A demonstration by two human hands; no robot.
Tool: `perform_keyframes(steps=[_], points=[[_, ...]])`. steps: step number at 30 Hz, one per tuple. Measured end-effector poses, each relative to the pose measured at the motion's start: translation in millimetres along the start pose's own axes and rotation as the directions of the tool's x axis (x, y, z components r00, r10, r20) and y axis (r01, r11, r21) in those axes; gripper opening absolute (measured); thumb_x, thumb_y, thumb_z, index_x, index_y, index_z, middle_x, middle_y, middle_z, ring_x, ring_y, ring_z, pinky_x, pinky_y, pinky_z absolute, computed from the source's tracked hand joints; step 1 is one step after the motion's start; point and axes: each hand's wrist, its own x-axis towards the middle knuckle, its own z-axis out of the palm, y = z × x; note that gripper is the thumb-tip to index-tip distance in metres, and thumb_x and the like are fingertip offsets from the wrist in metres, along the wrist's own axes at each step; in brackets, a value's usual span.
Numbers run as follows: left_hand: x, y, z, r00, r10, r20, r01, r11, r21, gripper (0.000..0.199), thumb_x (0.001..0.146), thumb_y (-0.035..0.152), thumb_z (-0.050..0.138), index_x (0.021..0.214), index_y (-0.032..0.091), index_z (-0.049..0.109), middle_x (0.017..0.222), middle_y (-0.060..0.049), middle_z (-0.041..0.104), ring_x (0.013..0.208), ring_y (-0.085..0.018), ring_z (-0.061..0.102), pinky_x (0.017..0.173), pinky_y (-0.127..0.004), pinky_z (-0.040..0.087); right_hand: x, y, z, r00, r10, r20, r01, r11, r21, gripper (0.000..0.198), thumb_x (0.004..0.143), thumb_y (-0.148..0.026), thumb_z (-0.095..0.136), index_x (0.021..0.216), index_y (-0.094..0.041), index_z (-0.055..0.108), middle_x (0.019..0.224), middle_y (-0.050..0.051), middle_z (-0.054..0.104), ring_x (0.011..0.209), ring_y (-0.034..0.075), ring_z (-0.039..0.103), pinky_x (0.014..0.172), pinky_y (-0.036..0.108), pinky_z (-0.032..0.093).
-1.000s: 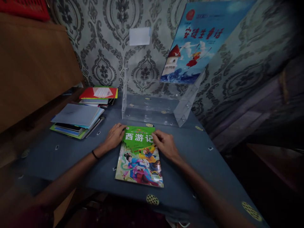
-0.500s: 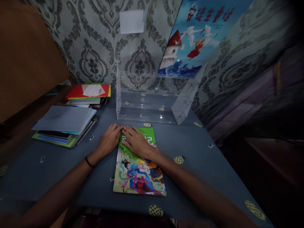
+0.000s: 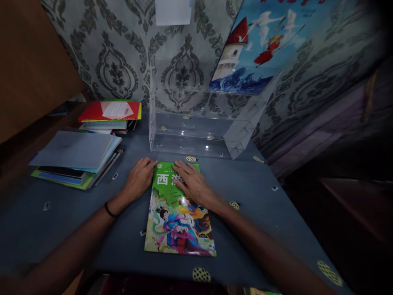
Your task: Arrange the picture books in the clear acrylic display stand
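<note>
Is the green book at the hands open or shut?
Shut: the green book lies flat on the table, front cover facing up; the right hand rests across its upper part.

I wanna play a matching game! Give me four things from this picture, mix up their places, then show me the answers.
1. left hand
2. right hand
3. blue book
4. red cover

A. on the clear stand
B. across the green book's front
C. atop the back pile
D. at the green book's top left corner

Pairs: 1-D, 2-B, 3-A, 4-C
</note>
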Motion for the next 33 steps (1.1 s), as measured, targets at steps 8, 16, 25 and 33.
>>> perform_keyframes(steps=[8,16,25,33], points=[[0,0,1,1.0,-0.021,-0.005,0.021,1.0,-0.016,0.036,0.103,0.023,0.038,0.123,0.019,0.067,0.101,-0.009,0.064,0.095,-0.023,0.059,0.088,-0.038,0.053,-22,36,-5,0.979,0.129,-0.161,-0.078,0.954,0.288,0.039,0.103,-0.036,0.044,0.131,-0.022,0.066,0.14,0.012,0.065,0.137,0.027,0.056,0.12,0.059,0.032],[3,5,-4,0.996,0.064,0.059,-0.069,0.994,0.082,0.038,0.102,0.04,0.048,0.13,0.02,0.063,0.136,-0.014,0.061,0.13,-0.032,0.055,0.105,-0.051,0.048,-18,42,-17,0.926,0.353,-0.137,-0.133,0.643,0.754,0.05,0.099,-0.061,0.047,0.122,-0.024,0.072,0.127,0.008,0.074,0.123,0.025,0.066,0.113,0.047,0.046],[29,41,3,0.935,0.289,0.208,-0.316,0.943,0.11,0.04,0.102,0.04,0.048,0.132,0.018,0.062,0.135,-0.016,0.059,0.13,-0.033,0.051,0.108,-0.053,0.045,-16,51,-14,0.92,0.378,-0.103,-0.083,0.446,0.891,0.055,0.096,-0.066,0.052,0.122,-0.02,0.068,0.124,0.012,0.074,0.123,0.026,0.067,0.114,0.05,0.044],[47,80,15,0.869,0.389,0.305,-0.42,0.907,0.041,0.039,0.104,0.033,0.044,0.135,0.017,0.06,0.126,-0.015,0.057,0.119,-0.03,0.049,0.103,-0.05,0.047,-15,52,-16,0.931,0.348,-0.111,-0.073,0.475,0.877,0.061,0.095,-0.071,0.049,0.122,-0.019,0.067,0.128,0.011,0.073,0.125,0.025,0.065,0.114,0.045,0.044]])
